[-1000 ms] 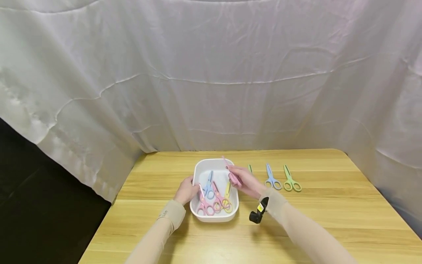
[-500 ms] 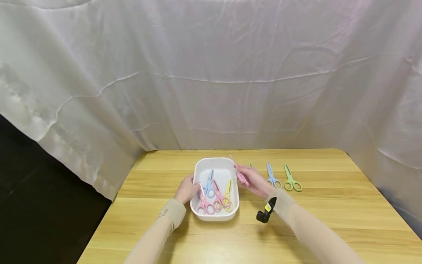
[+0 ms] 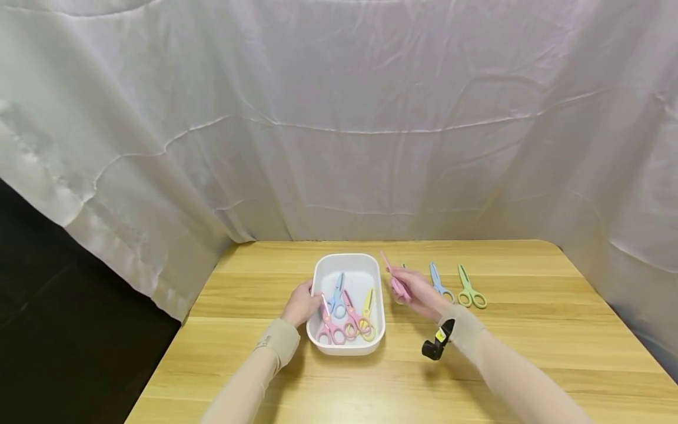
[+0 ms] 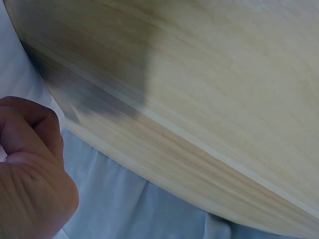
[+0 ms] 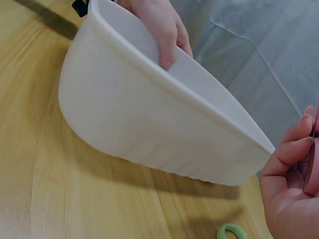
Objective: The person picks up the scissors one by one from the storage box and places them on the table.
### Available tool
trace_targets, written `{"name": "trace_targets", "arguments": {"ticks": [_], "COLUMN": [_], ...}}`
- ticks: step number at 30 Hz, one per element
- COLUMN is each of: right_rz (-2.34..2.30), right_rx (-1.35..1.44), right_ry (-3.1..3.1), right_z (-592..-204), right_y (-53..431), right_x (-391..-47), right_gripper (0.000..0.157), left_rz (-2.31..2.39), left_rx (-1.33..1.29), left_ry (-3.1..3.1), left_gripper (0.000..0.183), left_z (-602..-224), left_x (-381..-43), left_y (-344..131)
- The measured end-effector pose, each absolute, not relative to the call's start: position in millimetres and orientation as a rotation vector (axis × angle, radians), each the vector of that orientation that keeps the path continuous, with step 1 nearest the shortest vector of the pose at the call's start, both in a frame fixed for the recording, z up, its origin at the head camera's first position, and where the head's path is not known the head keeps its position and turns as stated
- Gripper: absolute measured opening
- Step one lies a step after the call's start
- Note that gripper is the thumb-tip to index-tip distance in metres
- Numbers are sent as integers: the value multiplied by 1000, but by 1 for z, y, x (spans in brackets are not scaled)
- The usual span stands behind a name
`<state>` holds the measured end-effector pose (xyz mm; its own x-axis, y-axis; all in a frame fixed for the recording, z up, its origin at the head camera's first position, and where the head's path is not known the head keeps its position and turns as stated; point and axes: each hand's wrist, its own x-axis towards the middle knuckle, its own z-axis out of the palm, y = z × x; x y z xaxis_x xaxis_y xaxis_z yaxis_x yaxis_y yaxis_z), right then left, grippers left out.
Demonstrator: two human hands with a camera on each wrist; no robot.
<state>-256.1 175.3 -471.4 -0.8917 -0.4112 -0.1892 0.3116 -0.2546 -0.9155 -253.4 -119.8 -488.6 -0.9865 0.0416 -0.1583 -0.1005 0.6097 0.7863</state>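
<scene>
In the head view my left hand [image 3: 300, 304] holds a white plastic bin [image 3: 346, 350] by its left wall, thumb over the rim. Inside lie blue scissors [image 3: 338, 297], two pink scissors [image 3: 329, 331] and yellow scissors [image 3: 366, 318]. My right hand [image 3: 418, 292] pinches another pair of pink scissors [image 3: 398, 285], blades pointing up, just right of the bin. Only part of this pink pair shows at the edge of the right wrist view. Green scissors [image 3: 404, 266] on the table are mostly covered by the right hand; one green handle loop [image 5: 232, 230] shows in the right wrist view.
To the right of the right hand, blue scissors [image 3: 437, 280] and green scissors [image 3: 469, 290] lie in a row on the wooden table [image 3: 529, 330]. A pale curtain [image 3: 371, 165] hangs behind the table's back edge. A black area [image 3: 63, 330] lies off to the left.
My right hand has moved right with the pink scissors, from over the bin to just outside its right rim. The left hand and bin stay in place.
</scene>
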Motion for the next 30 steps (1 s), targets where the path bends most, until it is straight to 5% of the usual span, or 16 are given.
{"name": "trace_targets", "arguments": {"ticks": [30], "right_rz": [-2222], "right_rx": [-113], "right_ry": [1533], "right_z": [-489], "right_y": [225], "right_x": [-253], "right_gripper": [22], "left_rz": [1335], "left_rx": [-42], "left_ry": [2672], "left_gripper": [53], "left_z": [-490], "left_x": [-254], "left_y": [-121]}}
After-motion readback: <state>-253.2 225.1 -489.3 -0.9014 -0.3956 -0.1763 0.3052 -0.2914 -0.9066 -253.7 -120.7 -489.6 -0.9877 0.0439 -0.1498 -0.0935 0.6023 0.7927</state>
